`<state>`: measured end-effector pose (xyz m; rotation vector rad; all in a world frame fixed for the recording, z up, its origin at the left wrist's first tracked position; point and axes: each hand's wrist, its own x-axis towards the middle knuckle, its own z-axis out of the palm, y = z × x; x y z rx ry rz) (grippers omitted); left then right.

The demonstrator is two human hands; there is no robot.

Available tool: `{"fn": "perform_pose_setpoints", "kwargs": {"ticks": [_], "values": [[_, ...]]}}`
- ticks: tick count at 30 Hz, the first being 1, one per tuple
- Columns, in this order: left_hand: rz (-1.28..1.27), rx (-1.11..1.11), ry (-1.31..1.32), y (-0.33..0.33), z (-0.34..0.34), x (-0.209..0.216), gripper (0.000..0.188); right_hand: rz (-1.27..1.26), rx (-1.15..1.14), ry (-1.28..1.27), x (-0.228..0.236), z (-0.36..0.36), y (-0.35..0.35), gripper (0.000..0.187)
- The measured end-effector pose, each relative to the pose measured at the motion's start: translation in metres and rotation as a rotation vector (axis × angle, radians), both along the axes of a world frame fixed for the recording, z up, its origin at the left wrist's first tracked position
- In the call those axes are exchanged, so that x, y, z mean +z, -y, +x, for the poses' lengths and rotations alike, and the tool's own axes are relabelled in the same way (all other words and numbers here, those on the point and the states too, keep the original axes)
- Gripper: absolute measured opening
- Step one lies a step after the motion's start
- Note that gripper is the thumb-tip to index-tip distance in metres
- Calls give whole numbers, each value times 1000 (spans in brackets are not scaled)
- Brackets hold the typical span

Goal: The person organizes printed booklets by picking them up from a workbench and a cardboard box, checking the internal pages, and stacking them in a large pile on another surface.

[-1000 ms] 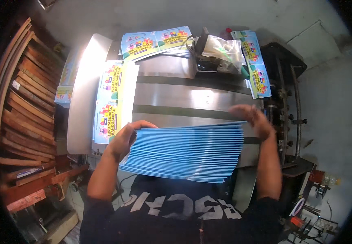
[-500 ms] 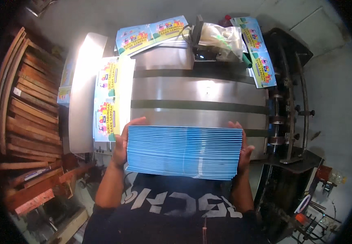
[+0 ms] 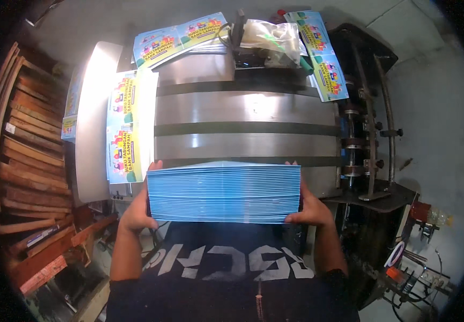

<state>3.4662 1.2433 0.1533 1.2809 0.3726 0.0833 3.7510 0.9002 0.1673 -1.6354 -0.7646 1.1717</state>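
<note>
A thick stack of blue-edged booklets (image 3: 224,194) is held in front of my chest, its layered edges turned up toward me. My left hand (image 3: 138,208) presses against its left end, with fingertips showing at the far corner and the thumb at the near one. At the opposite end my right hand (image 3: 313,208) grips the same way, thumb along the near edge. Just beyond the stack lies a metal machine bed (image 3: 296,115) crossed by dark green belts. To the left of the belts is a pile of colourful printed covers (image 3: 122,129).
More printed covers lie at the far left (image 3: 181,38) and far right (image 3: 322,59) of the bed. Between them sits a clear plastic bag (image 3: 270,38). Bars and rollers (image 3: 368,134) line the right side. A wooden rack (image 3: 36,139) stands at left.
The booklet stack has tilted and shifted slightly left in view, now showing a little of its far face. Both thumbs have come round to its near edge. The background has shifted left and up.
</note>
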Motion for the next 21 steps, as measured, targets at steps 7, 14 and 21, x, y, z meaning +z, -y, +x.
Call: {"fn": "perform_pose_setpoints", "kwargs": {"ticks": [7, 14, 21], "values": [[305, -108, -43, 9, -23, -8, 133, -5, 107, -37, -13, -11, 25, 137], [210, 334, -108, 40, -5, -19, 87, 53, -203, 75, -56, -20, 5, 96], [292, 366, 87, 5, 61, -2, 82, 296, -339, 128, -35, 38, -72, 46]]}}
